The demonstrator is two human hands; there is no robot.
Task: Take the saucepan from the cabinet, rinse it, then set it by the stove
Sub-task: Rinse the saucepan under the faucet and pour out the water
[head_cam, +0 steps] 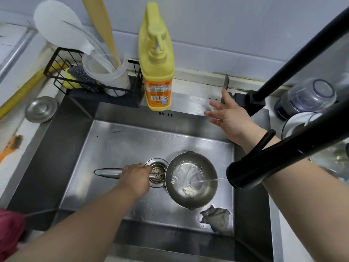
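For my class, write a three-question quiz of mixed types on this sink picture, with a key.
1. True or false: the left hand holds the saucepan by its handle.
2. Where does the water from the faucet spout land? A) in the saucepan B) on the grey cloth C) on the soap bottle
3. Fill in: the right hand, fingers spread, is near the faucet's ____.

Key: 1 true; 2 A; 3 lever.
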